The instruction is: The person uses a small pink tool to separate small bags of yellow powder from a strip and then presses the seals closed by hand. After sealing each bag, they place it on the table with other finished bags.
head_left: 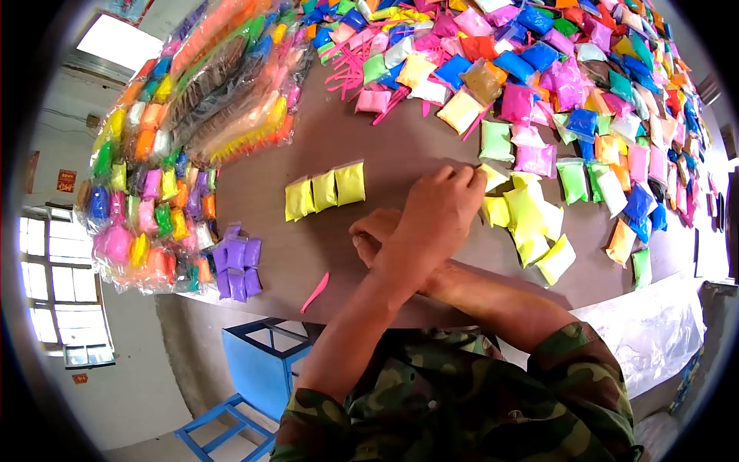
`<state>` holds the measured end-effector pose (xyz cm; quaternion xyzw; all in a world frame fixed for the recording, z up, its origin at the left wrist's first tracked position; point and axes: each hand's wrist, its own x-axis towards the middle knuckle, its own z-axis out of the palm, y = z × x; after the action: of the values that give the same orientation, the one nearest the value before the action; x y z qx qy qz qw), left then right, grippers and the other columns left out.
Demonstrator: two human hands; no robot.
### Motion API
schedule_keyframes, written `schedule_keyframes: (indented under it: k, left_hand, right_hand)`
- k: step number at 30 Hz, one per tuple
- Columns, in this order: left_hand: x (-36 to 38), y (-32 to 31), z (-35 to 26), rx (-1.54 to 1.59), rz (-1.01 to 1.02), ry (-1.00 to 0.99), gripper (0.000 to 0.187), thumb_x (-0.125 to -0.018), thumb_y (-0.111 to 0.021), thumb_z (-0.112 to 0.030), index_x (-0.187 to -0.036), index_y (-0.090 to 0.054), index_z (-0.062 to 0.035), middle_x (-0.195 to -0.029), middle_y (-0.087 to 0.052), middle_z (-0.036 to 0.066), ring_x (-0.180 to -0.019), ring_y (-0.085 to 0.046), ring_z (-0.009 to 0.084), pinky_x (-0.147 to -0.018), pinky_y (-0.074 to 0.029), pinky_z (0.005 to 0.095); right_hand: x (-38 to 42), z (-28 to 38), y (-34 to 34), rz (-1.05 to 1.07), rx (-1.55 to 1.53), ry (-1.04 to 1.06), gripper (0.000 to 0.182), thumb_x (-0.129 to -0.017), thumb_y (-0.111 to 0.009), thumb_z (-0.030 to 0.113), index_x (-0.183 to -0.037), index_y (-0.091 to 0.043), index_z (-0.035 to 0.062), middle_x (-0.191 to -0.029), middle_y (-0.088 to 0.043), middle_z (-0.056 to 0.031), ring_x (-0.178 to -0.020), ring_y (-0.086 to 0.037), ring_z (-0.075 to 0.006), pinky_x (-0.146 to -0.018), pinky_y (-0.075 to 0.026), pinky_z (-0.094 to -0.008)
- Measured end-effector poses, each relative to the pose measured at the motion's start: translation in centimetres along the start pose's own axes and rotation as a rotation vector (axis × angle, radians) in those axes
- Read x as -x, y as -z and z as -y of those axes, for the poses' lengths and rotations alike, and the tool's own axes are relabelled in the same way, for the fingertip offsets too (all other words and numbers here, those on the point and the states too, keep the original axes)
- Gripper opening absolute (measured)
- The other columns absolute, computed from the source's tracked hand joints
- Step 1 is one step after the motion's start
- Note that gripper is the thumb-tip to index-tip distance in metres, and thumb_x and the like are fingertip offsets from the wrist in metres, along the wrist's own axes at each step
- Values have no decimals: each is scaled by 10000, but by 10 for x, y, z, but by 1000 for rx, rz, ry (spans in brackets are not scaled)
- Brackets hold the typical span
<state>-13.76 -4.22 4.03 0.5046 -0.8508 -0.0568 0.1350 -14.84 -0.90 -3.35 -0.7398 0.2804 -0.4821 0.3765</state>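
My forearms cross, the left over the right. My left hand (445, 204) reaches to the right, its fingertips closed on the edge of a yellow packet (493, 178) beside a loose pile of yellow packets (531, 219). Under the left wrist, my right hand (376, 232) points left, partly covered. Its visible fingers are loosely bent and apart, and I see nothing in them. Left of it, a row of three yellow packets (325, 189) lies on the brown table (269, 173).
Purple packets (237, 266) and a pink plastic knife (315, 292) lie near the front edge. Bagged multicoloured packets (154, 200) fill the left side. Mixed loose packets (531, 58) cover the back and right. A blue stool (258, 369) stands below the table.
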Motion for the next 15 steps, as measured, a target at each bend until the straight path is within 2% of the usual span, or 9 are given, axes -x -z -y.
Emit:
schedule_keyframes:
  k: [1,2,4,6,7,9,10,13,15]
  left_hand:
    - [3,5,1,72,-64,39,375,-850,-645,-43,-1225,-640,-39,-1135,-699,129,-1007,-674,352,-834,-577,406]
    - [9,12,0,67,-64,40,375,-850,-645,-43,-1225,-640,-39,-1135,-699,129,-1007,-674,352,-834,-577,406]
    - [23,43,-4,188,-250,172,306,-883,-681,-136,-1158,-621,-14,-1021,-700,128,-904,-712,245,-752,-570,410]
    - [44,66,10,541,-329,391,336,-917,-701,-198,-1190,-633,-15,-1031,-715,111,-871,-697,165,-774,-560,350]
    - [60,68,21,833,-414,504,337,-949,-694,-206,-1216,-651,-4,-1003,-716,65,-909,-655,111,-798,-538,299]
    - [87,75,31,1148,-566,518,318,-955,-688,-166,-1221,-657,6,-1016,-712,36,-937,-647,116,-800,-526,280]
    - [103,70,37,1237,-566,545,308,-967,-680,-143,-1234,-656,10,-1060,-703,31,-949,-631,103,-808,-513,269]
    - [131,45,38,1298,-590,690,290,-983,-667,-144,-1235,-660,-2,-1082,-698,36,-928,-623,94,-805,-513,272]
    - [142,38,32,1285,-581,701,319,-983,-683,-145,-1264,-642,0,-1081,-695,32,-930,-622,94,-803,-519,269]
  right_hand:
    - [0,1,4,-2,0,2,167,-834,-705,77,-1000,-709,62,-872,-693,-94,-825,-663,-249,-762,-527,-399]
    - [2,2,8,78,-154,-62,168,-853,-696,78,-1019,-709,58,-863,-691,-80,-815,-659,-229,-751,-525,-379]
    - [3,-3,1,155,-322,-119,169,-871,-686,80,-1037,-708,54,-853,-689,-65,-806,-656,-210,-740,-523,-360]
    - [8,-24,-23,-153,-914,-451,179,-915,-653,83,-1082,-706,45,-853,-680,-28,-799,-630,-142,-719,-512,-310]
    - [0,-9,-12,-144,-928,-445,179,-915,-653,83,-1082,-706,45,-853,-680,-28,-799,-630,-142,-719,-512,-310]
    - [-13,19,28,26,-798,-591,192,-977,-585,122,-1114,-695,45,-957,-692,-10,-803,-614,-120,-717,-506,-324]
    - [-18,22,37,62,-934,-705,209,-973,-569,111,-1120,-702,42,-946,-688,-13,-800,-604,-108,-709,-492,-282]
    - [-18,17,35,74,-1089,-739,226,-988,-576,133,-1149,-700,34,-936,-689,-11,-801,-599,-93,-707,-480,-255]
    - [-15,19,34,131,-1068,-761,232,-1009,-588,144,-1171,-702,25,-945,-690,-2,-801,-590,-78,-707,-474,-249]
